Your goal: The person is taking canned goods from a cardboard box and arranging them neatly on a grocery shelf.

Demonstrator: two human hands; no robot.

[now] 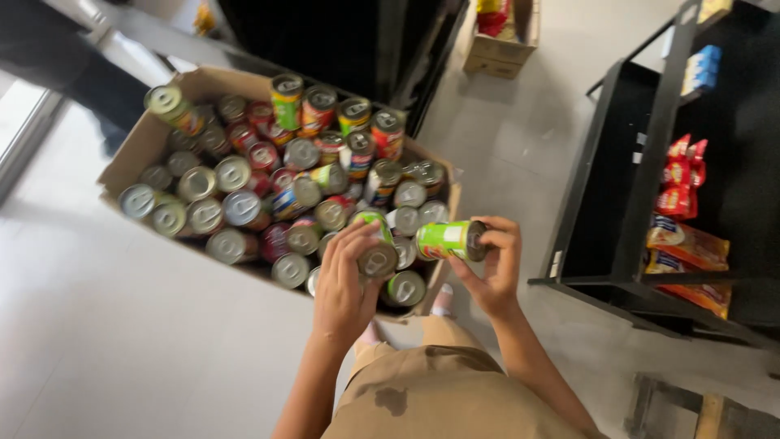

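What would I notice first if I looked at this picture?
A big cardboard box on the floor, crammed with colourful tins. In front of it, the left hand grips one can by its top, and the right hand holds a green can sideways. On the right stands a black shelf with snack bags.

Single view, head-mounted, looking steeply down along the wearer's own body. Frame is rolled, so floor lines and the shelf unit (650, 203) run diagonally. Lower centre: wearer's tan clothing, both forearms entering from the bottom edge. Left hand (345, 284) and right hand (491, 264) sit just below frame centre, close to the lens. Cardboard box (134, 154) of cans fills the upper-left to centre, a bit farther off and motion-blurred. Black shelf unit occupies the right edge, pale tiled floor (106, 341) the lower left. A second carton (504, 49) sits at top centre, farthest away. No second view, so no overlap.
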